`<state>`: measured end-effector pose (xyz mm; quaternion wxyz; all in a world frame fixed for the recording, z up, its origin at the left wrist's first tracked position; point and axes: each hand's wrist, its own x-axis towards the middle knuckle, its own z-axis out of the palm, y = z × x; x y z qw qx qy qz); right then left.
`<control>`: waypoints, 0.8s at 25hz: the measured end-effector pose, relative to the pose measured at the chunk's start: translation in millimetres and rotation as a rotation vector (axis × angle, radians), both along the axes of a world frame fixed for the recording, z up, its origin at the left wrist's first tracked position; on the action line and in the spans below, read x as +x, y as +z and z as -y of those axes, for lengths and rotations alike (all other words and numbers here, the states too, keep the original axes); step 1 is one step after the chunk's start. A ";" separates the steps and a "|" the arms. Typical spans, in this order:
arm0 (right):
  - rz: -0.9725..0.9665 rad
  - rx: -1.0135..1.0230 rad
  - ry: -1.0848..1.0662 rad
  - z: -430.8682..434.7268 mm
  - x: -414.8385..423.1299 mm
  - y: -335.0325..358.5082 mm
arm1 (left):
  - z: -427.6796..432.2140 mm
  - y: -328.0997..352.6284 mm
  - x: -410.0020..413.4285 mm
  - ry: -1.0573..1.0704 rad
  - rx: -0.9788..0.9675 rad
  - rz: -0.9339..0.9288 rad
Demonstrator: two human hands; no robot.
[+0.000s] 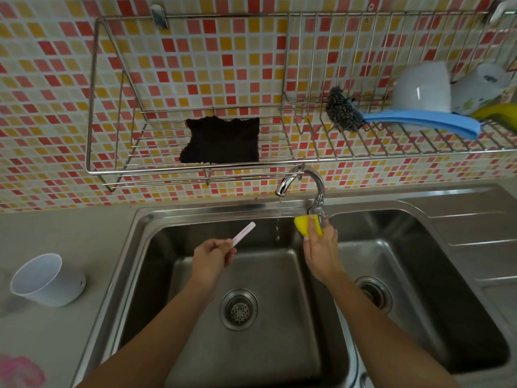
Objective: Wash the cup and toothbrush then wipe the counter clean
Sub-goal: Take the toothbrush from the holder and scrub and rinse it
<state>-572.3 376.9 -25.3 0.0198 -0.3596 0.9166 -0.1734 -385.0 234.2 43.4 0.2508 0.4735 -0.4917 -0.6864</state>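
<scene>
My left hand (pixel 214 254) is closed around a white and pink toothbrush (pixel 244 234) over the left sink basin (pixel 195 289); the handle end points up and to the right, and the bristle end is hidden in my fist. My right hand (pixel 321 247) grips a yellow sponge (pixel 306 225) and is up against the base of the tap (pixel 302 182). A thin trickle of water falls from the spout between my hands. A white cup (pixel 46 280) lies tilted on the grey counter (pixel 70 233) at the left, its mouth facing up and left.
A wire rack (pixel 195 166) on the tiled wall holds a black cloth (pixel 222 140), a steel scourer (pixel 342 110), a blue cloth (pixel 419 121) and white bowls (pixel 422 88). The right basin (pixel 419 261) and drainboard (pixel 475 228) lie to the right. Something pink (pixel 19 371) sits at the bottom left.
</scene>
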 end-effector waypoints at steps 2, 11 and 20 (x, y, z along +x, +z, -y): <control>0.002 -0.003 0.015 1.8 -2.3 4.0 | -1.6 -1.0 -2.1 0.007 0.020 -0.003; -0.001 -0.195 0.101 33.0 39.3 35.2 | -0.1 2.2 -41.9 0.004 0.214 -0.060; 0.033 -0.288 0.114 34.0 30.5 33.1 | -9.7 23.8 -82.8 -0.189 0.529 -0.139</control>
